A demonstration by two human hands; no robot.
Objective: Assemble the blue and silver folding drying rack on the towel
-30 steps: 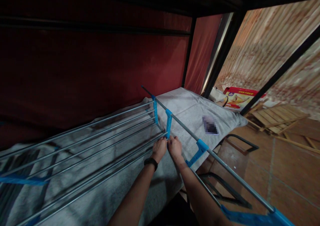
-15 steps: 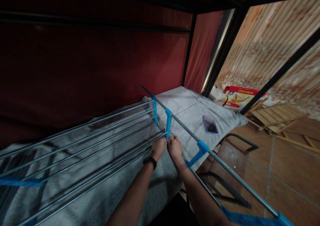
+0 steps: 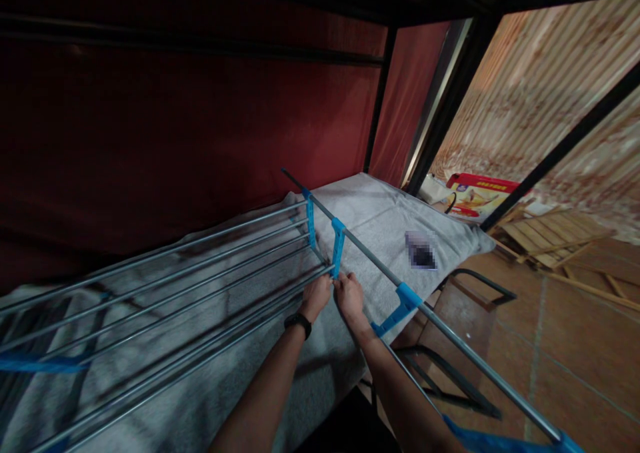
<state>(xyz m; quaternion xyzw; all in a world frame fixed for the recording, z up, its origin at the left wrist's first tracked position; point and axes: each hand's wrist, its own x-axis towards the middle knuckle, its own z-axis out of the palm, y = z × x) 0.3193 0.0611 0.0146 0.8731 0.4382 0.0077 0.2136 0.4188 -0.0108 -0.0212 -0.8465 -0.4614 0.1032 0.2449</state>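
Reaching forward side by side, the left hand (image 3: 316, 296) and the right hand (image 3: 349, 295) met at the lower end of a blue plastic bracket (image 3: 337, 246) on a metal clothes drying rack (image 3: 200, 266), fingers pinched there, though what exactly they clamped could not be told. The left wrist wore a black band (image 3: 298, 322). The rack lay on a grey blanket (image 3: 380, 219) spread under it. Right of the bracket, a long steel tube (image 3: 450, 333) ran out over the tiled floor (image 3: 550, 346). Beyond the rack stood a red fabric wall (image 3: 200, 133); farther right lay a red box (image 3: 480, 193) and wooden slats (image 3: 555, 233).
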